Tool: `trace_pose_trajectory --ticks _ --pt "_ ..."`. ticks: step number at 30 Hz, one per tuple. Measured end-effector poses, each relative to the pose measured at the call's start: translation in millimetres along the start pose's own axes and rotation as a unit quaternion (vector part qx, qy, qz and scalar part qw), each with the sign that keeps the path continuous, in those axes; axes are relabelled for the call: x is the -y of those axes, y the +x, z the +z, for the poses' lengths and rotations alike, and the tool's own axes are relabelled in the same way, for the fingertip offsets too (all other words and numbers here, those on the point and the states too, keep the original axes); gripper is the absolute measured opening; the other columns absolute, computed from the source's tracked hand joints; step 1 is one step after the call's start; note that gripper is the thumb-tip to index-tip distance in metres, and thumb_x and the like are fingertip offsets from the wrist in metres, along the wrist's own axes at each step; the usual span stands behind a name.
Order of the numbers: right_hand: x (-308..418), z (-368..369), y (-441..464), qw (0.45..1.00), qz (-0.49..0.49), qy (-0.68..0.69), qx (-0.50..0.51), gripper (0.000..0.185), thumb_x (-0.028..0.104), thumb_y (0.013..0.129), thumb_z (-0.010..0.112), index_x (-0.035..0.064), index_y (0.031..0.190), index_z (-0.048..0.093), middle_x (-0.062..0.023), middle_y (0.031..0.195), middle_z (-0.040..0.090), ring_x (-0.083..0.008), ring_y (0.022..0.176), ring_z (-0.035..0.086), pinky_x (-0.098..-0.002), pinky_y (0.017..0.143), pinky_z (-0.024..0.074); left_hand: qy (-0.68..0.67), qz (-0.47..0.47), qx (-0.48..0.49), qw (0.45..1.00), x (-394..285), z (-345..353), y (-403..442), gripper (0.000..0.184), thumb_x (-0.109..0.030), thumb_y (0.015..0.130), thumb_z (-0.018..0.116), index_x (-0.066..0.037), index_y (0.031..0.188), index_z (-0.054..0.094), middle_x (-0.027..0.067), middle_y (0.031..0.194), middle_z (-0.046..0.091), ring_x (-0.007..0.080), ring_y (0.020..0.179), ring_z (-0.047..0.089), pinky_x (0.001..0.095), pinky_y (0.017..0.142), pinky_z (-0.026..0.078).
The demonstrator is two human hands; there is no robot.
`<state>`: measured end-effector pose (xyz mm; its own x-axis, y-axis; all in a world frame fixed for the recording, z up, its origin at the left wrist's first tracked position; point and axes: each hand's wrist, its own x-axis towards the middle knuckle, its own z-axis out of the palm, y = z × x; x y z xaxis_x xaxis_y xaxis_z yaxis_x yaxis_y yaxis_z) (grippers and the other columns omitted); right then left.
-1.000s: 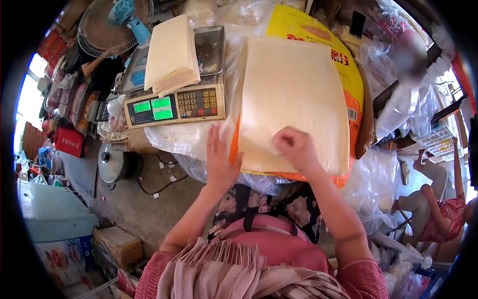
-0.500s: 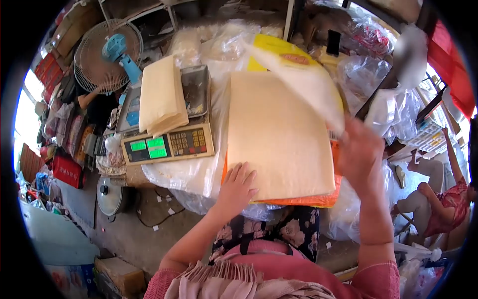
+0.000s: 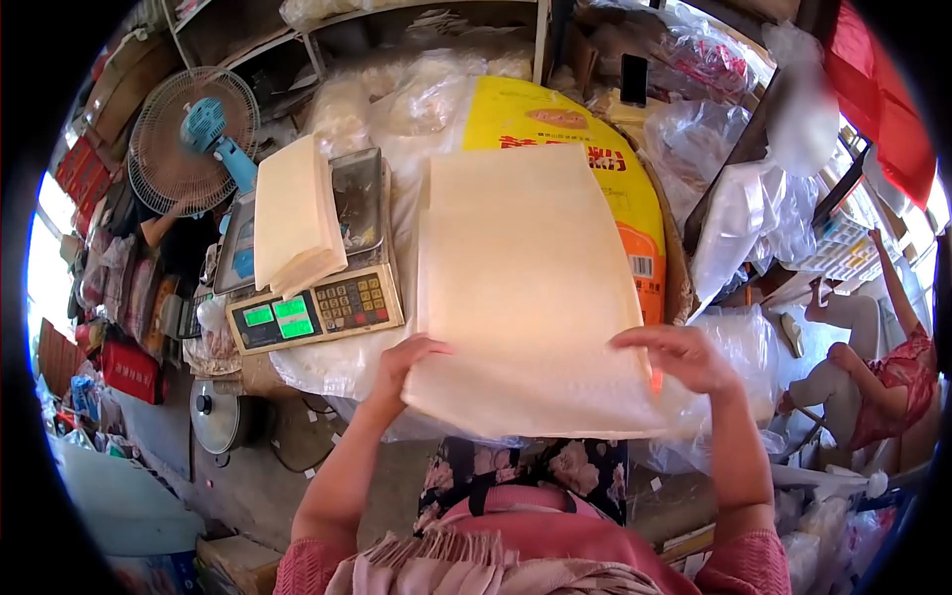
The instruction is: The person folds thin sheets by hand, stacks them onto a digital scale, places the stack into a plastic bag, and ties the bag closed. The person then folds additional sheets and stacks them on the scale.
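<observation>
A stack of thin cream sheets lies on a yellow and orange printed bag. The top sheet's near edge is raised and curved toward my body. At the stack's near left corner, my left hand pinches the sheet's edge, thumb underneath and out of sight. My right hand is over the right edge, palm down, its fingers stretched out and not closed on the sheet. Folded cream sheets rest on the tray of a scale with green lit displays, left of the stack.
A blue fan stands at the back left. On the floor at left is a lidded pot. Clear plastic bags and a phone are at the right and back right. Another person sits at the far right.
The lifted sheet has come down from the upper right onto the stack. My right hand has moved back toward the near right corner and opened. My left hand has shifted to the near left corner.
</observation>
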<state>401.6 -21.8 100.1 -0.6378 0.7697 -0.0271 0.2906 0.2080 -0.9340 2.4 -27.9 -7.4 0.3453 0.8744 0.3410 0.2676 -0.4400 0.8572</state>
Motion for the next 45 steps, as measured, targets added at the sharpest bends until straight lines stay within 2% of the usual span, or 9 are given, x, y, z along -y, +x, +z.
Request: trace_pose_trajectory --ticks 5,7,11,18,22,33,39,42,45 --pt "-56 -6 -5 0.996 -0.010 -0.007 -0.086 0.031 0.012 0.085 0.061 -0.0002 0.114 0.062 -0.0108 0.109 0.066 -0.0150 0.105 0.059 -0.0288 0.092 0.0445 -0.092 -0.181 -0.143 0.969 22 5 0 0.016 -0.008 0.086 0.060 0.001 0.099 0.063 0.0105 0.086 0.067 0.0170 0.080 0.064 0.0280 0.072 0.049" --pt "-67 -7 20 0.967 0.159 -0.112 -0.166 0.038 0.022 0.082 0.068 -0.0044 0.108 0.059 -0.0076 0.086 0.067 -0.0080 0.071 0.058 -0.0303 0.063 0.0483 -0.012 -0.241 -0.163 0.957 -3 5 23 0.018 -0.008 0.084 0.063 0.003 0.099 0.063 0.0110 0.081 0.066 0.0187 0.078 0.064 0.0294 0.072 0.050" --pt "-106 14 70 0.941 0.114 -0.045 -0.314 0.043 0.024 0.077 0.070 -0.0029 0.109 0.059 -0.0156 0.092 0.067 -0.0220 0.086 0.064 -0.0347 0.076 0.0492 0.275 -0.219 -0.236 0.906 5 19 39 0.055 -0.011 0.079 0.066 0.000 0.129 0.045 0.0176 0.118 0.057 0.0266 0.102 0.057 0.0365 0.088 0.046" --pt "-55 22 82 0.875 0.266 -0.248 -0.320 0.068 0.023 0.078 0.069 0.0032 0.136 0.039 -0.0223 0.123 0.054 -0.0368 0.113 0.053 -0.0415 0.097 0.0414 0.479 -0.113 0.068 0.868 -10 55 37 0.072 -0.053 0.083 0.057 -0.015 0.141 0.037 0.0168 0.149 0.025 0.0381 0.140 0.016 0.0604 0.109 0.013" --pt "-71 48 88 0.848 -0.021 -0.436 -0.300 0.059 0.027 0.090 0.055 0.0078 0.141 0.033 -0.0173 0.147 0.029 -0.0393 0.135 0.025 -0.0506 0.110 0.0229 0.503 -0.058 0.039 0.862 -1 57 32 0.071 -0.052 0.081 0.061 -0.014 0.137 0.043 0.0174 0.146 0.030 0.0406 0.135 0.026 0.0555 0.107 0.023" --pt "-6 94 105 0.900 -0.075 -0.407 -0.139 0.048 0.016 0.087 0.052 0.0077 0.133 0.043 -0.0175 0.134 0.045 -0.0348 0.128 0.039 -0.0540 0.106 0.0272 0.444 0.135 -0.011 0.886 -46 5 39 0.021 -0.013 0.066 0.073 -0.009 0.083 0.060 0.0033 0.082 0.064 0.0228 0.074 0.062 0.0366 0.083 0.044" --pt "35 65 89 0.841 -0.354 -0.359 -0.194 0.044 -0.002 0.069 0.057 0.0036 0.112 0.057 -0.0127 0.109 0.062 -0.0289 0.106 0.058 -0.0441 0.092 0.0445 -0.007 -0.003 -0.412 0.911 -23 6 41 0.067 0.000 0.079 0.068 -0.002 0.135 0.031 0.0105 0.128 0.043 0.0203 0.117 0.046 0.0313 0.095 0.040" --pt "-3 64 55 0.884 -0.277 -0.333 -0.176 0.036 0.002 0.072 0.063 0.0034 0.107 0.062 -0.0120 0.113 0.063 -0.0300 0.107 0.059 -0.0408 0.095 0.0442 0.051 0.017 -0.280 0.958 18 9 17 0.064 -0.011 0.090 0.057 0.001 0.141 0.020 0.0101 0.140 0.033 0.0172 0.126 0.038 0.0335 0.106 0.032" --pt "-79 63 31 0.957 -0.184 -0.184 -0.124 0.033 0.009 0.076 0.067 0.0030 0.108 0.064 -0.0127 0.111 0.064 -0.0281 0.105 0.060 -0.0365 0.092 0.0456 0.020 0.002 0.037 0.999 11 10 2 0.031 -0.013 0.090 0.058 -0.001 0.119 0.057 0.0138 0.132 0.052 0.0152 0.129 0.039 0.0356 0.106 0.033"
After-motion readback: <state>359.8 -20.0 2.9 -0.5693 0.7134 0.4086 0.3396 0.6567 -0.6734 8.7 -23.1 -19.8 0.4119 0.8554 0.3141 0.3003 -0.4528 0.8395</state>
